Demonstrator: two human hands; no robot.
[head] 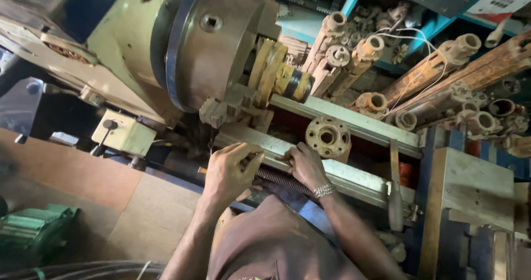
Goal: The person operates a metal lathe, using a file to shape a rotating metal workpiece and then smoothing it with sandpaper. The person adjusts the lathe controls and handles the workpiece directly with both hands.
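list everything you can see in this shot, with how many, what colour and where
lathe chuck: one, dark grey steel, upper left
yellow workpiece: one, clamped in the chuck
flanged ring: one, rusty, on the lathe bed
threaded rod: one, dark, along the bed front
pipe fittings: many, rusty brown, stacked upper right
green motor: one, lower left
left hand: on the bed rail
right hand: on the rail, beaded bracelet at the wrist

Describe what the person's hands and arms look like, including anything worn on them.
Both forearms are bare, with no sleeves reaching them and no gloves. The left hand wears nothing that shows. The right hand has a silvery beaded bracelet around the wrist. No rings can be made out on the fingers. A brownish shirt covers the torso below.
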